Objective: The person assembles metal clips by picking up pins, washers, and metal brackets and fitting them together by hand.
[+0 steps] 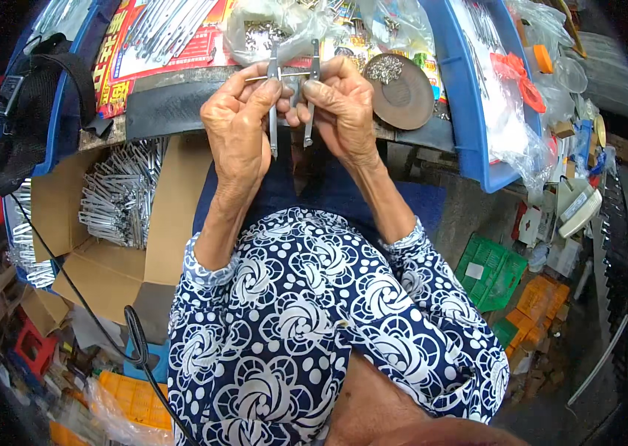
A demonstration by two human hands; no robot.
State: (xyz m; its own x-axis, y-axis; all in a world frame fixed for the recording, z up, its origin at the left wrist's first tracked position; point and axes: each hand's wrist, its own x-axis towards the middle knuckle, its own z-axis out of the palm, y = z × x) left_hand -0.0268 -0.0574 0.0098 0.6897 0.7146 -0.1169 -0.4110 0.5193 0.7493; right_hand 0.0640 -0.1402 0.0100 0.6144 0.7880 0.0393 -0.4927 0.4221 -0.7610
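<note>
Forearms (225, 212) angled inward from patterned sleeves (433, 279) toward the near edge of the table (173, 104), with both hands close together and nearly mirroring each other. The left hand (239, 123) was bent, thumb on top and fingers curled beneath; its grip was pinched narrow, holding a slim metal strip (273, 130) that pointed roughly away from the body. The right hand (347, 108) took a similar pose from the other side, thumb and fingers closed in a narrow grip on a second metal strip (308, 126). The two strips lay apart, nearly side by side, with a thin rod (294, 73) running crosswise at their upper parts; I could not tell whether it was fastened to either. Just beyond the hands, a clear plastic bag (239, 37) with small metal pieces (265, 33) sat on the table. Near the right hand was a round brown dish (403, 108) bearing a heap of tiny metal parts (384, 69). Below the table's left side, an open cardboard box (173, 201) held a pile of strips (121, 197).
</note>
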